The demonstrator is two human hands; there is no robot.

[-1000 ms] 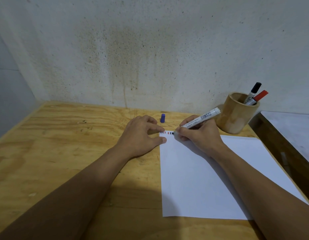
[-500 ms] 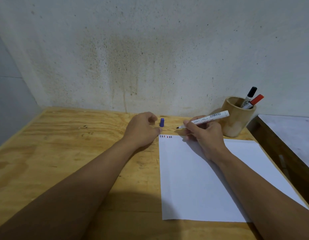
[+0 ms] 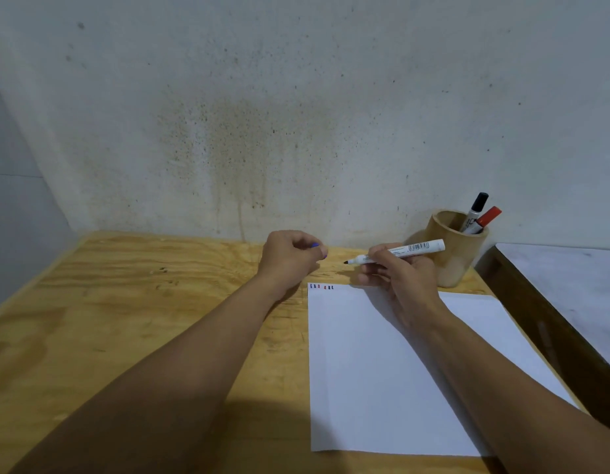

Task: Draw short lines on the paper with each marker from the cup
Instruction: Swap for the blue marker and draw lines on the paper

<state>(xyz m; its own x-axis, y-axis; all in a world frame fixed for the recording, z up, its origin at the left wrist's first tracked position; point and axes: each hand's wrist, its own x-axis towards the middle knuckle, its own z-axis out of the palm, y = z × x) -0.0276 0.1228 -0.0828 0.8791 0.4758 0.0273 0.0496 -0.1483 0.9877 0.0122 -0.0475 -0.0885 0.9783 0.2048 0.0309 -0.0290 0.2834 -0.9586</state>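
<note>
A white sheet of paper [image 3: 382,371] lies on the wooden table [image 3: 125,319], with several short blue, red and dark lines [image 3: 321,287] at its top-left corner. My right hand [image 3: 399,275] holds an uncapped white marker [image 3: 399,251] level above the table, tip pointing left. My left hand [image 3: 289,258], just left of that tip, is closed around the blue cap [image 3: 315,245], which mostly hides in the fingers. A wooden cup [image 3: 457,254] behind my right hand holds a black-capped marker [image 3: 476,210] and a red-capped marker [image 3: 486,218].
A stained wall rises right behind the table. To the right of the table runs a dark wooden edge [image 3: 553,336] with a grey surface [image 3: 577,278] beyond it. My forearms cross the near half of the table and the paper's right side.
My right hand lifted the marker off the paper and turned it level. My left hand left the paper's corner, reached to the blue cap on the table and closed on it.
</note>
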